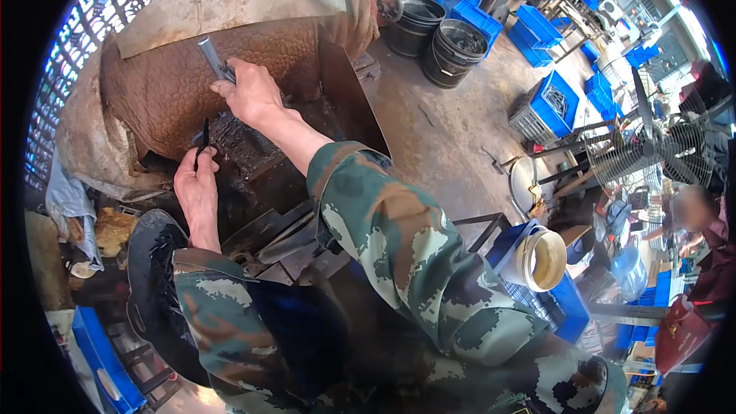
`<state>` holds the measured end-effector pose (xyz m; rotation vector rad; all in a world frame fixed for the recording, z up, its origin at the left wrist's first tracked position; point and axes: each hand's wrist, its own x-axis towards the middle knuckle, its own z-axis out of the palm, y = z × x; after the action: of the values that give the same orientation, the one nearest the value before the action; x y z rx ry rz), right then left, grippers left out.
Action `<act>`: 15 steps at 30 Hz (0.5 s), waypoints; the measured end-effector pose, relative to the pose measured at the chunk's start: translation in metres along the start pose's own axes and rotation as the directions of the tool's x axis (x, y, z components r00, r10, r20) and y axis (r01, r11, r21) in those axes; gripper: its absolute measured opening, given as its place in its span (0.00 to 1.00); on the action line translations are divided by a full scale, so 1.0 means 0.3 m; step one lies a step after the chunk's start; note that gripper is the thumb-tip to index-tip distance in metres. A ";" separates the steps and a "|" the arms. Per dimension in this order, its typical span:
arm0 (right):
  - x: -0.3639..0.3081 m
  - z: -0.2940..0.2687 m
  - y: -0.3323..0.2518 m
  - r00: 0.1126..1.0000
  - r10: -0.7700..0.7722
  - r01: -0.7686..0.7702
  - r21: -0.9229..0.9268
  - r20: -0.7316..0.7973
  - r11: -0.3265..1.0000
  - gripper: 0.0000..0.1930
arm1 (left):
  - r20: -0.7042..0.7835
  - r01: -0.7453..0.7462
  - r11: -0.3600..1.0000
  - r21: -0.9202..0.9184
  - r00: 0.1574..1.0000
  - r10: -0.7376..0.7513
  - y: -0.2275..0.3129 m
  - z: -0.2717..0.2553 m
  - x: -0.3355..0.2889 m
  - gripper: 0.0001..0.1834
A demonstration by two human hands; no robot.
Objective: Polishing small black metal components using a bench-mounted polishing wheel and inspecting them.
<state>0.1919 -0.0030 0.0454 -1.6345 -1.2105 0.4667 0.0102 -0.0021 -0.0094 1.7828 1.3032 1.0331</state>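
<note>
My left hand [197, 188] is closed with a thin, dark, blade-like piece [205, 135] pinched between thumb and fingers, its tip pointing up. Ahead and to the right, my right hand [254, 96] grips a grey metal bar or tube [212, 57] that slants up and to the left. Both hands are over a rusty metal housing [349, 100] whose bottom holds dark, clumped residue [249, 146]. Behind them bulges a brown, crackled surface [176, 103], partly draped with a stained cloth [230, 8]. The lower end of the bar is hidden in my fingers.
A black round tub [146, 299] with dark pieces stands by my left forearm. Black buckets [454, 54] and blue crates [556, 103] stand on the floor to the right. Farther right are a large fan [648, 146], a pale bucket [540, 259] and another person [709, 253].
</note>
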 end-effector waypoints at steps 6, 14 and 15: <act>0.007 0.002 0.011 0.999 0.007 -0.008 -0.014 -0.033 1.000 0.21 | 0.030 0.030 1.000 -0.007 0.999 -0.030 0.026 0.011 -0.003 0.13; 0.010 0.007 0.038 0.997 0.009 -0.010 -0.013 -0.081 1.000 0.18 | 0.048 0.049 0.999 -0.023 0.998 -0.048 0.023 0.026 -0.005 0.12; 0.008 0.031 -0.002 0.998 -0.004 0.005 0.010 -0.065 1.000 0.18 | 0.027 0.077 0.997 -0.008 0.997 -0.077 0.035 -0.023 -0.009 0.12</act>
<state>0.1855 0.0036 0.0425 -1.6260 -1.1618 0.4126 0.0079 -0.0070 0.0024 1.7200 1.3375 0.9682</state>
